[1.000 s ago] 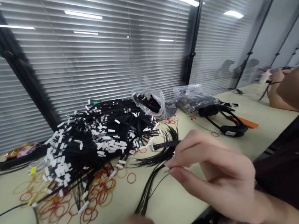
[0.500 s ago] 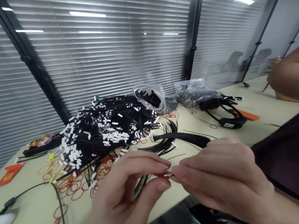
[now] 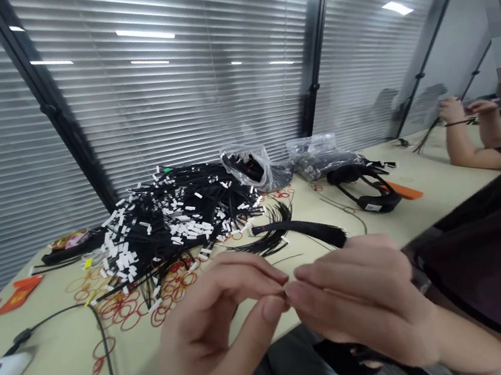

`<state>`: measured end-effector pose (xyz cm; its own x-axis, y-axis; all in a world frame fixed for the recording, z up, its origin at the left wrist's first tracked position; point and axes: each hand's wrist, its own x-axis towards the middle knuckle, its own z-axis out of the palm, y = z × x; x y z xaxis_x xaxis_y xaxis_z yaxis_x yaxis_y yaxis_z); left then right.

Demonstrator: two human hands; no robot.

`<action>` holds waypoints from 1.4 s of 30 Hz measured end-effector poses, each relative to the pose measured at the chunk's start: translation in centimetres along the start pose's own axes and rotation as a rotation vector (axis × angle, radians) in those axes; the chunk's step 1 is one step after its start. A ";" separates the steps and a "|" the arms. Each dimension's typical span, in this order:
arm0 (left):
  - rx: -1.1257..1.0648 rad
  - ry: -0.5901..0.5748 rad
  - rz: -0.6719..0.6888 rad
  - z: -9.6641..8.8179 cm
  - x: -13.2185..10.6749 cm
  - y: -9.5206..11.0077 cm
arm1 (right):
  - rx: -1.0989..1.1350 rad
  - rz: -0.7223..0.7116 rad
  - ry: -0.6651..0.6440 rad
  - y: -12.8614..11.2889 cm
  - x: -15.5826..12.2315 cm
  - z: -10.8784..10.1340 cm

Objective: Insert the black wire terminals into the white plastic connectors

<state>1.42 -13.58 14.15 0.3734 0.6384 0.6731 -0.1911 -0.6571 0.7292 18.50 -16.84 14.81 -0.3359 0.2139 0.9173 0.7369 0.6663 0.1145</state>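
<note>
One left hand (image 3: pixel 220 322), one right hand (image 3: pixel 362 297): fingertips narrowly pinched, meeting near centre. Contents?

Hidden; cannot tell. Black cable (image 3: pixel 306 228): on worktop (image 3: pixel 70 374), just beyond right hand.

Risk?

Loosened pinch could drop any small part held.

the pinched piece, near the middle, is hidden; just beyond, a black cable bundle (image 3: pixel 311 229) with silvery ends curves rightward.
</note>
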 end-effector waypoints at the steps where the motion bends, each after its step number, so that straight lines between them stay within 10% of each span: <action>1: 0.026 0.017 0.009 0.0 0.0 -0.1 | 0.053 0.000 0.011 -0.1 0.3 0.1; 5: 0.203 0.133 0.149 -0.1 0.0 -0.8 | 0.436 0.342 -0.016 -0.4 0.9 0.4; 11: 0.470 0.103 0.346 -0.9 -0.1 -1.0 | 1.479 0.973 -0.629 0.6 1.3 0.2; 15: 0.402 0.053 0.303 -1.2 -0.1 -0.8 | 1.818 1.127 -0.595 1.0 1.1 0.9; 22: 0.274 0.022 0.173 -1.2 -0.2 -1.2 | 1.454 1.007 -0.358 0.8 0.9 0.9; 30: 0.104 0.067 0.018 -0.2 -0.1 -1.4 | 0.565 0.406 0.042 0.0 1.2 0.8; 42: -0.032 0.043 0.016 1.1 0.3 -1.1 | 0.382 0.263 0.117 0.2 1.0 0.1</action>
<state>2.75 -13.09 13.39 0.3314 0.6451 0.6885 -0.2262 -0.6541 0.7218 18.29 -16.40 15.69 -0.0823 0.3434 0.9356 0.5120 0.8200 -0.2559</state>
